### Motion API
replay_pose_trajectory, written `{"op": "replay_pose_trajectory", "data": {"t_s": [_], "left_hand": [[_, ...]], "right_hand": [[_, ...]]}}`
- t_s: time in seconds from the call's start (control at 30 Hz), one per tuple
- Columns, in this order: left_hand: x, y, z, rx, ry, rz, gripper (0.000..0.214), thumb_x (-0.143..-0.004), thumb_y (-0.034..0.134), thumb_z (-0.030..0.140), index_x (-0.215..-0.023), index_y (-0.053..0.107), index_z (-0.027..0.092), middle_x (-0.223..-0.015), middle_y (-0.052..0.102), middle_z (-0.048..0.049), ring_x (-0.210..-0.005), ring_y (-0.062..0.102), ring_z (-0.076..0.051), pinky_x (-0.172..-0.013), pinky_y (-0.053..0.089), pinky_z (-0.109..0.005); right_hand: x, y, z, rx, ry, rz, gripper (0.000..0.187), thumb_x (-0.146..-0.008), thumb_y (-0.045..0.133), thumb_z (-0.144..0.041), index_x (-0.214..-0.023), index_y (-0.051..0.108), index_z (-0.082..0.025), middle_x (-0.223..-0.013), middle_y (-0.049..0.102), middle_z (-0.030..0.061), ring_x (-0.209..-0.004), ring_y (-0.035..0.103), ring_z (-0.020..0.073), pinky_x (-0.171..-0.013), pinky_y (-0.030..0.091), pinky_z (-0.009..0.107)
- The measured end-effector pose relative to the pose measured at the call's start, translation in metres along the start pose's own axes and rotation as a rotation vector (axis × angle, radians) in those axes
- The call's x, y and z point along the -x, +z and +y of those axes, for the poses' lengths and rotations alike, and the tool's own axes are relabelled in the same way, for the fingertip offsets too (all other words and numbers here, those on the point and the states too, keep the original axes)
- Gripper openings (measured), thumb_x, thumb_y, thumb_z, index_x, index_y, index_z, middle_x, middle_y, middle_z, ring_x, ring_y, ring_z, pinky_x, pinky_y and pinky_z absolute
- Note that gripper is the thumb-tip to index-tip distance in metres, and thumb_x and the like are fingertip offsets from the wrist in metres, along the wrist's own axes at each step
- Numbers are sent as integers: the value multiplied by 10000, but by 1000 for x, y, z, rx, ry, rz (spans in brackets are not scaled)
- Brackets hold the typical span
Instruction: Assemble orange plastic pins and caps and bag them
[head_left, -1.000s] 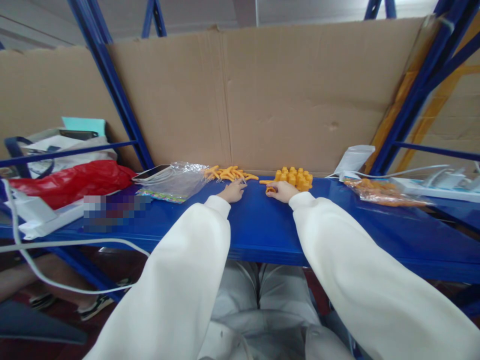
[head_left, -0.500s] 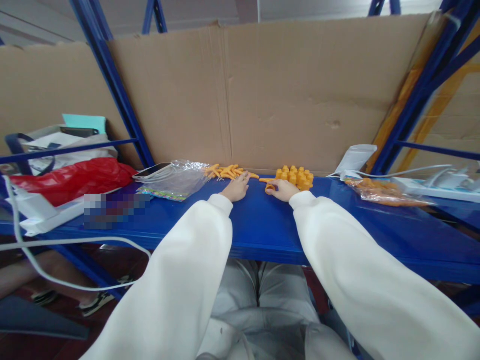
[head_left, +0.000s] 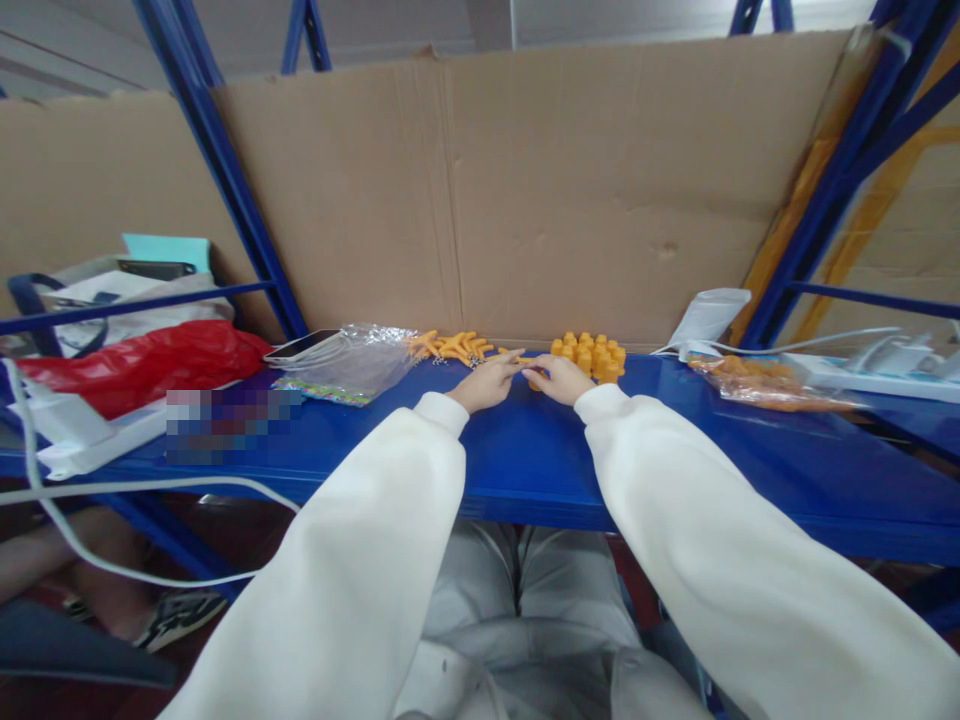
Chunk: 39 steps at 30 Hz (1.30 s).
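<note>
My left hand [head_left: 489, 382] and my right hand [head_left: 556, 379] meet at the back of the blue shelf [head_left: 525, 450], fingertips pinched together on a small orange piece [head_left: 523, 361] between them. Left of the hands lies a loose pile of orange branched pieces [head_left: 450, 347]. Just right of my right hand stands a cluster of orange knob-shaped parts [head_left: 592, 356]. Both arms wear white sleeves.
A clear plastic bag [head_left: 352, 360] and a phone [head_left: 300, 345] lie at the left, with a red bag [head_left: 142, 362] and white cable [head_left: 112, 490] beyond. A bag of orange parts [head_left: 765, 385] and white pouch [head_left: 705, 318] sit at the right. Cardboard [head_left: 525, 190] backs the shelf.
My left hand has moved right from the branched pile with a piece and joined my right hand, which stayed by the knob cluster.
</note>
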<state>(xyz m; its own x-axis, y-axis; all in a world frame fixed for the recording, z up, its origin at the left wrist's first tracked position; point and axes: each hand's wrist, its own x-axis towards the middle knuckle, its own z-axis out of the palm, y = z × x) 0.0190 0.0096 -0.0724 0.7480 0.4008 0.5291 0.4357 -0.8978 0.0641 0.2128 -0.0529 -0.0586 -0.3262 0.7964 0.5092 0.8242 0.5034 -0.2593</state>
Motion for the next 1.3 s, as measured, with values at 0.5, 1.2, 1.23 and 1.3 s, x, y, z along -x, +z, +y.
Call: {"op": "replay_pose_trajectory", "data": {"t_s": [0.5,1.2,1.23,1.3], "left_hand": [[-2,-9,14,-24,-108,-8,575,-867,446,52,-1377,669,199,-1501,615,-97,-1413,560,-228,-1236,408,-455],[5,-20,1,-182,-281,-16,213,-904,661,272,-1049,805,213,-1162,731,-115,-1186,643,-296,-1119,480,-506],[4,-20,1,-169,-258,15,214,-906,659,273,-1057,803,227,-1175,726,-104,-1193,636,-293,-1127,469,-520],[3,-19,2,-154,-234,60,221,-904,661,268,-1074,799,244,-1219,712,-91,-1212,622,-289,-1146,446,-539]], "right_hand": [[1,-4,2,-17,53,42,175,-913,545,-121,-950,705,-180,-1006,771,94,-965,707,223,-907,545,373],[-1,-2,5,14,53,16,280,-915,589,-114,-1125,767,-169,-1165,770,128,-1126,706,256,-1018,543,425],[-1,-2,5,6,58,21,267,-931,584,-131,-1119,767,-176,-1157,773,122,-1120,707,255,-1012,544,428],[-1,-4,4,-6,70,20,242,-964,573,-174,-1099,774,-185,-1150,774,121,-1115,706,260,-1011,537,437]]}}
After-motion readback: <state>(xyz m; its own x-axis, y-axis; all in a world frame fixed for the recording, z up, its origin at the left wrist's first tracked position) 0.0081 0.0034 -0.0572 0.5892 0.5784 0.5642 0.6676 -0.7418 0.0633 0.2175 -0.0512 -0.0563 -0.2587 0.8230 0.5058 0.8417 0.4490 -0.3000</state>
